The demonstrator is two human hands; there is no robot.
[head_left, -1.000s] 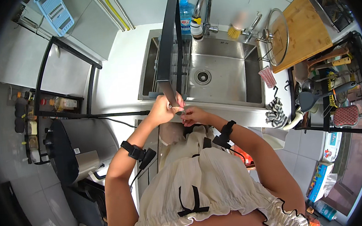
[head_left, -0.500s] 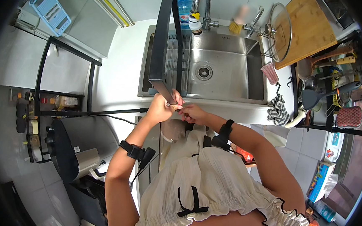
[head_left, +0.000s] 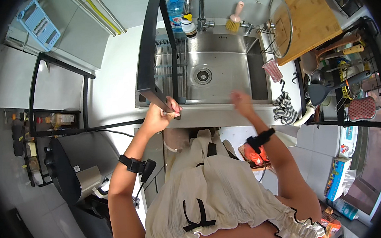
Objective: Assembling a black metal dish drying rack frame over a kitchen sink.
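Left hand (head_left: 163, 115) grasps near end of black metal frame (head_left: 147, 71), above left part of sink (head_left: 227, 70). Right hand (head_left: 242, 103) apart, blurred; cannot tell whether fingers grip anything. Any finished fastening indiscernible.

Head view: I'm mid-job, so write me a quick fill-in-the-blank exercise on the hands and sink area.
1. Of the left hand and right hand, only the ____ one grips the black frame.
2. The wooden board is on the ____ side of the sink.
3. The brush has ____ bristles.

Missing words: left; right; yellow.
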